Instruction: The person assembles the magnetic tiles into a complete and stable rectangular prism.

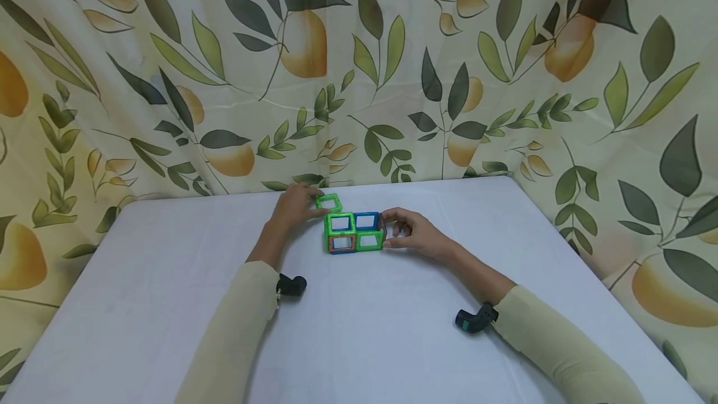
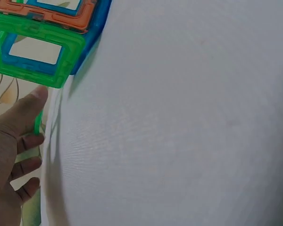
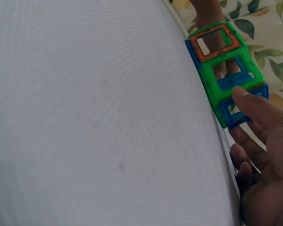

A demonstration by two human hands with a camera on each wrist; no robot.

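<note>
A boxy block of magnetic tiles [image 1: 355,233], with green, blue and orange frames and hollow middles, sits on the white table. My right hand [image 1: 416,233] grips its right end, the thumb on the near side and the fingers behind. In the right wrist view the thumb [image 3: 254,106] lies against a green and blue corner. Just behind the block's left end, my left hand [image 1: 293,207] pinches a single green square tile [image 1: 328,196] between thumb and fingers. Only a thin green edge of that tile shows in the left wrist view, below the block's green frame [image 2: 76,52].
The white-covered table [image 1: 392,335] stretches in front of and to both sides of the block. A curtain [image 1: 381,80] printed with leaves and fruit hangs right behind the table's back edge. Both wrists carry small black cameras.
</note>
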